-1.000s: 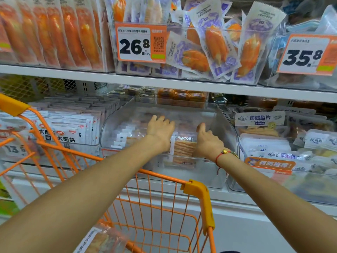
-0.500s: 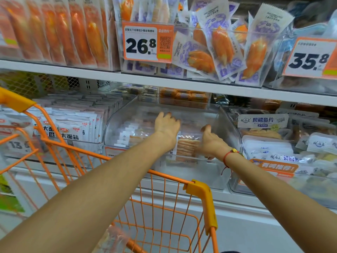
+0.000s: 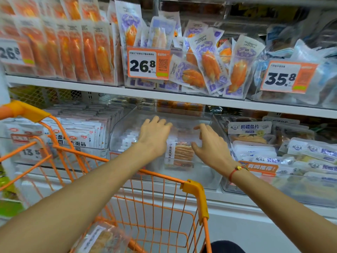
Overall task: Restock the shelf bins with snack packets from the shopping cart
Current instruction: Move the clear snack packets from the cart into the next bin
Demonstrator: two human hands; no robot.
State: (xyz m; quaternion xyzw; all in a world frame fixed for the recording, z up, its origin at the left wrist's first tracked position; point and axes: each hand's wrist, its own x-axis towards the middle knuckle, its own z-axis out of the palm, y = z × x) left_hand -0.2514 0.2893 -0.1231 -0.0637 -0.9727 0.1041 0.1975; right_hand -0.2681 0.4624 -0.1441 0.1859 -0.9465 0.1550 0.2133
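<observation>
Hands inside clear bin

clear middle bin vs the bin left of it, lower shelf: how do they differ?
Fill: the middle bin is sparsely stocked, much bare clear wall showing; the left bin is packed with upright white packets.
Contents: the middle bin holds packets with tan slices; the left bin's packets are white with red logos.
Hands: left hand and right hand reach into the middle bin; none at the left bin.
Shared: both are clear, on the lower shelf.
</observation>
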